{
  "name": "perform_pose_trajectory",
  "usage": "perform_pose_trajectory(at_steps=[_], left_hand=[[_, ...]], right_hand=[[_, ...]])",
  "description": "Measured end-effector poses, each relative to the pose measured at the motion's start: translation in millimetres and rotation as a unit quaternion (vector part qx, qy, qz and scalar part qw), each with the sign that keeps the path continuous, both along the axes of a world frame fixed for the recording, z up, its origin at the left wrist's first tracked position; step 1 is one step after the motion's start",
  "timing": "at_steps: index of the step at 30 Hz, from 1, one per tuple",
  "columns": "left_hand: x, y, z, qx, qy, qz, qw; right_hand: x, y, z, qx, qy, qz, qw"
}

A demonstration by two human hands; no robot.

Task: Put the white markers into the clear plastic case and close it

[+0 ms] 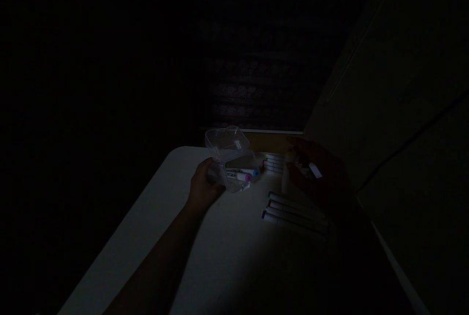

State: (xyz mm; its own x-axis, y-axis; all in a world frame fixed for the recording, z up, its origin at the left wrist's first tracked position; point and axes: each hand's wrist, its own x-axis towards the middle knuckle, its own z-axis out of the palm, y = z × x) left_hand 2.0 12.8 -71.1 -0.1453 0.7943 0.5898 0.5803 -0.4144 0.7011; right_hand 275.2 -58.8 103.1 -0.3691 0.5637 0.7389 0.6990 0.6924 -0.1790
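- My left hand has the clear plastic box at the picture's centre, its grip closed around the left wall and lower edge, only as wide as that end.
- The open lid stands up behind it. I judge the box light and thin-walled, fairly stiff but flexing if squeezed and slick to the skin; the lower body is a firmer hold than the lid, whose hinge seems the weak spot.
- Inside lie the pink-ended marker and the blue-ended marker, loose enough, I'd say, to slide if I tip the box.
- My right hand is right of centre, thumb and fingers curved and parted around a dim pale shape; it is too dark to tell whether I pinch it.
- Near that hand, upper markers and lower markers lie on the pale surface. They look rigid, light and apt to roll; mid-barrel should balance best.
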Motion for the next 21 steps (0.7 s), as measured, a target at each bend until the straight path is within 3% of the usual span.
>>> perform_pose_trajectory(at_steps=[5, 8, 21], left_hand=[[-1.5, 0.6, 0.7, -0.005, 0.012, 0.0, 1.0], [-1.4, 0.7, 1.5, 0.005, 0.026, 0.006, 1.0], [4.8, -4.3, 8.7, -0.003, 0.007, 0.011, 1.0]], right_hand=[[2.5, -19.5, 9.3, 0.063, 0.008, -0.055, 0.996], [3.7, -25.8, 10.2, 0.095, 0.017, -0.056, 0.994], [-21.7, -30.0, 8.7, 0.032, 0.033, 0.022, 0.999]])
